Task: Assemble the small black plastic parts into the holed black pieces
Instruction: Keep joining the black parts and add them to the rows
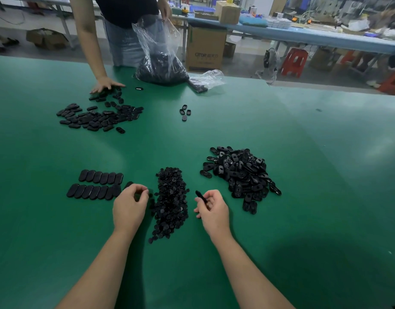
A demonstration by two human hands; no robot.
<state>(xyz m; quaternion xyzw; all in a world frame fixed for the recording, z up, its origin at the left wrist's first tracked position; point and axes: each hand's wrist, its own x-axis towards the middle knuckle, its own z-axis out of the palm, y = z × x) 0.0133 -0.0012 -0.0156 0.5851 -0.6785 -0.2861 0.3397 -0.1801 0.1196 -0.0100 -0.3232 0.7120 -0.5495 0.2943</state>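
- Small black plastic parts (171,198): a long loose heap on the green table (303,175), lying between the two near hands.
- Holed black pieces (241,172): a larger loose pile to the right of the small parts, beyond the right hand.
- Left hand (130,206): fingers curled inward, tips close together at the left edge of the small-parts heap; whether they pinch a part cannot be told.
- Right hand (212,208): fingers curled round one dark piece (201,196), whose end juts out toward the heap.
- Two rows of oblong pieces (96,185): laid side by side, smooth faces up, just left of the left hand.
- Far scatter of black pieces (98,117): spread at the far left of the table; a second person's hand (105,84) rests flat at its far edge.
- Four separate pieces (185,112): a small group near the table's middle.
- Clear plastic bag (158,54): holds dark parts, stands at the far edge, its top held by the second person's other hand (165,10).
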